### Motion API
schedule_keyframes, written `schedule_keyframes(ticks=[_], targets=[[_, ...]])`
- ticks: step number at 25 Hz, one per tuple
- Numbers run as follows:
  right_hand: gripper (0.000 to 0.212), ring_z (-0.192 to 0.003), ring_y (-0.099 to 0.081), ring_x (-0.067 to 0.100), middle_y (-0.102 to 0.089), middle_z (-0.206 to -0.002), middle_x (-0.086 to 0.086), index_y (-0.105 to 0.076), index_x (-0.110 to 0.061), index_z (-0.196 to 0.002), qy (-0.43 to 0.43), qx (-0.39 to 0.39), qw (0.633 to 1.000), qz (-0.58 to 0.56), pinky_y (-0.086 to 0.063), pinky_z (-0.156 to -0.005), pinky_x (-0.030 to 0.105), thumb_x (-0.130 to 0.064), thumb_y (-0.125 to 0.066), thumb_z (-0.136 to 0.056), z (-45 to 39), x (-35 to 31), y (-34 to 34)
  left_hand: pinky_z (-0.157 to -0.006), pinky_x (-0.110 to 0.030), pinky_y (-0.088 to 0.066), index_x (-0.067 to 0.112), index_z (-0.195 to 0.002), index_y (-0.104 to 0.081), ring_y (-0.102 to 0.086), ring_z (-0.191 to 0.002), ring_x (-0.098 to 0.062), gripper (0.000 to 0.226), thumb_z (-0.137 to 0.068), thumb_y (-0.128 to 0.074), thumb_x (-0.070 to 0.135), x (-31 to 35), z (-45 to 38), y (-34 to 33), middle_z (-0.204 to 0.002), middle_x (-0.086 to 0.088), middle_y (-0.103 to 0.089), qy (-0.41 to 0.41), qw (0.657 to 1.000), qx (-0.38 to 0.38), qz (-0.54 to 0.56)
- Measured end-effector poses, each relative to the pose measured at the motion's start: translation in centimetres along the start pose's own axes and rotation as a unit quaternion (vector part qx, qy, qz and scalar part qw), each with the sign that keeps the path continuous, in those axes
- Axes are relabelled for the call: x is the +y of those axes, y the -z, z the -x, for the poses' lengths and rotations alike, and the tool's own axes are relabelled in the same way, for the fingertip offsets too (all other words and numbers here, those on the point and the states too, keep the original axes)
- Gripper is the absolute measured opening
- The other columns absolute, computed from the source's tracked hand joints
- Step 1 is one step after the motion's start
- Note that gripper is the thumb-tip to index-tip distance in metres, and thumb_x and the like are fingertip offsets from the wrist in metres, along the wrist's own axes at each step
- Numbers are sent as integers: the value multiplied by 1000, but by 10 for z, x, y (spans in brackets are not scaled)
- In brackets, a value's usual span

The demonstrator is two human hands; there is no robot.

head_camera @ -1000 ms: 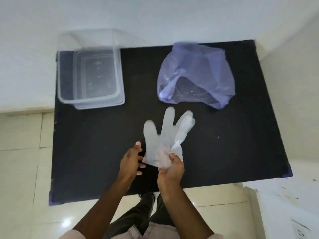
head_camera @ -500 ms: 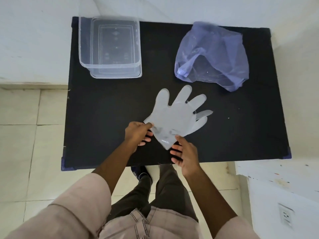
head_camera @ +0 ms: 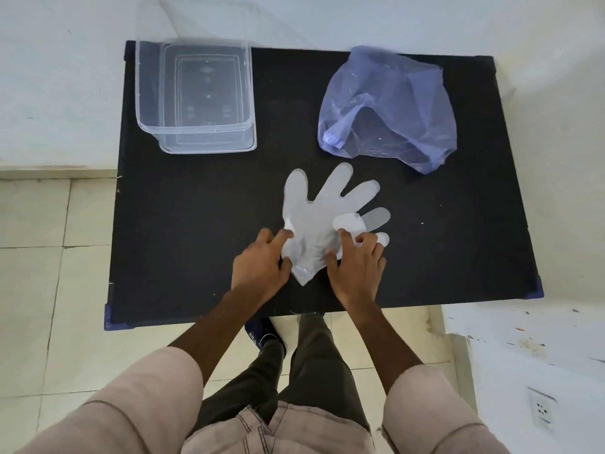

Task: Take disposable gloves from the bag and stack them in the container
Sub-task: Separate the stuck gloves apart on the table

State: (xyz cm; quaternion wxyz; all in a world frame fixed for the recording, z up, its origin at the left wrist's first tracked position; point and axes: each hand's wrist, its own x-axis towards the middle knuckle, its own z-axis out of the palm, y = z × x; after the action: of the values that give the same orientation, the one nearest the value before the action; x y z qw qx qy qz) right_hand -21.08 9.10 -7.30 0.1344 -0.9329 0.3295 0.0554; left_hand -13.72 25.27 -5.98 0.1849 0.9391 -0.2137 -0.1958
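Translucent plastic formed the disposable glove, which lay flat on the black table with its cuff toward the person and its fingers spread away toward the far edge. The left hand rested at the glove's left cuff edge, its fingers curled and its fingertips pressing on the film. The right hand lay over the glove's right side, fingers bent, pinching a folded-over part of the plastic near the lower glove fingers; one glove fingertip showed just beyond the right knuckles. The cuff's corner poked out between the two hands, toward the table's near edge. Neither hand was spread flat; both were partly closed on the glove, which stayed on the table surface.

Beyond the glove, at the far right of the table, sat the crumpled bluish-violet bag, its mouth facing the near left, well apart from the hands. At the far left stood the clear rectangular container, with no glove visible in it. Pale floor tiles lay to the left of the table, and a wall socket showed at lower right.
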Motion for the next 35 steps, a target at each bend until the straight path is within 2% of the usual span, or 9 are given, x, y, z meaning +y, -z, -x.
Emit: schedule_keyframes(ticks=[3, 6, 8, 10, 14, 20, 26, 29, 35], targets=[[52, -119, -45, 33, -44, -129, 18, -44, -25, -136, -50, -22, 998, -27, -42, -96, 45, -48, -51, -90, -11, 6, 2, -63, -27, -44, 27, -129, -45, -53, -79, -13, 40, -92, -57, 33, 0, 1, -4, -113, -1, -51, 21, 999, 22, 17], [57, -116, -48, 31, -45, -129, 18, -42, -17, -135, -99, 24, 989, -110, -47, -96, 45, -41, -61, -86, -15, 0, 6, -67, -30, -46, 21, -118, -46, -57, -83, -16, 40, -85, -66, 29, -3, -5, -4, -109, 1, -54, 137, 973, 71, 171], [49, -110, -53, 28, -50, -125, 16, -48, -12, -126, -19, 52, 982, -183, -54, -89, 42, -30, -65, -84, -14, -10, 6, -73, -31, -49, 19, -123, -47, -59, -88, -16, 49, -81, -71, 25, -9, -14, -6, -102, 1, -59, 183, 953, 56, 236], [37, -102, -57, 22, -54, -118, 12, -53, -11, -118, 90, -13, 966, -242, -56, -84, 38, -22, -63, -84, -15, -25, 3, -78, -35, -54, 20, -128, -49, -65, -88, -18, 53, -81, -73, 24, -13, -22, -2, -92, 3, -63, 208, 930, 31, 301], [35, -101, -60, 21, -61, -114, 12, -55, -9, -118, 126, -118, 952, -254, -55, -90, 39, -19, -65, -86, -23, -50, -11, -60, -30, -57, 15, -108, -67, -69, -67, -15, 27, -84, -72, 25, -17, -39, 14, -89, -6, -74, 276, 863, -22, 422], [31, -87, -60, 14, -66, -101, 6, -61, -13, -105, 116, -124, 945, -281, -56, -81, 34, -32, -71, -83, -23, -67, -14, -48, -20, -49, 10, -81, -75, -65, -53, -9, 16, -80, -79, 26, -22, -49, 22, -75, -6, -75, 296, 855, -32, 425], [49, -83, -66, 16, -72, -96, 4, -63, -12, -102, 74, -131, 948, -279, -55, -79, 31, -45, -81, -70, -22, -78, -10, -40, -18, -46, 3, -77, -68, -62, -45, -9, 36, -63, -91, 27, -12, -48, 33, -66, -7, -69, 302, 814, -22, 495], [37, -73, -62, 14, -70, -85, 3, -67, -10, -94, 69, -150, 941, -296, -54, -74, 29, -39, -80, -74, -22, -79, -7, -38, -17, -41, 6, -72, -64, -53, -37, -5, 32, -69, -86, 30, -11, -48, 38, -55, -2, -63, 290, 805, -40, 515], [20, -65, -62, 13, -70, -73, 7, -72, -3, -83, 17, -191, 880, -435, -53, -65, 25, -22, -77, -79, -26, -74, -4, -49, -21, -41, 15, -67, -65, -52, -46, -6, 30, -78, -77, 40, -20, -49, 38, -52, 5, -64, 278, 800, -77, 526]])
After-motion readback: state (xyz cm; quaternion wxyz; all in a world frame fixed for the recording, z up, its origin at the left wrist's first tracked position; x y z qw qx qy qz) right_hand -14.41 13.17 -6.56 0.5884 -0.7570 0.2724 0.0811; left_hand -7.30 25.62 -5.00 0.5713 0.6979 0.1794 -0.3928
